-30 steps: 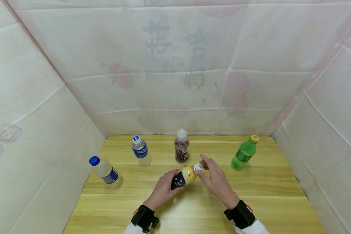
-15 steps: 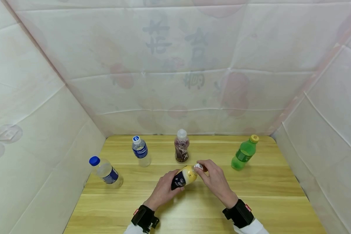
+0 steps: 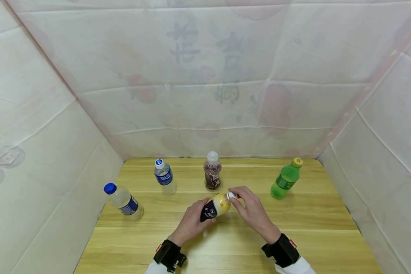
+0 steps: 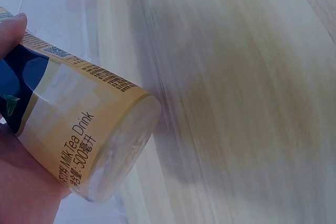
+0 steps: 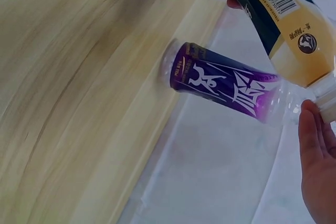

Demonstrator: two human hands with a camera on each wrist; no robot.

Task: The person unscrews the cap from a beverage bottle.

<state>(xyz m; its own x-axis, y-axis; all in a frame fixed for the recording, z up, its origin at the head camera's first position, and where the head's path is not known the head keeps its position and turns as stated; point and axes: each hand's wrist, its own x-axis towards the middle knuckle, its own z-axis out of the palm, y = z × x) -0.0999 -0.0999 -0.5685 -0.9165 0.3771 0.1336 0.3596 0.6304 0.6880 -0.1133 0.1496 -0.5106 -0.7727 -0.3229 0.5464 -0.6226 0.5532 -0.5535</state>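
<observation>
Vs 1 s ago, the fingers of our R hand (image 3: 255, 214) go from loosely spread to pinching the cap (image 3: 231, 195); L hand (image 3: 191, 220) about the same. W/ L fingers we grip the tea btl (image 3: 222, 205) round its body, tilted over the table (image 3: 301, 247), near the purple btl (image 3: 212, 177). Green btl (image 3: 285, 180) well to R; white-cap btl (image 3: 166, 179) & blue-cap btl (image 3: 125, 203) to L.

Green bottle (image 3: 285, 181), apparently cloth backdrop (image 3: 191, 110)
</observation>
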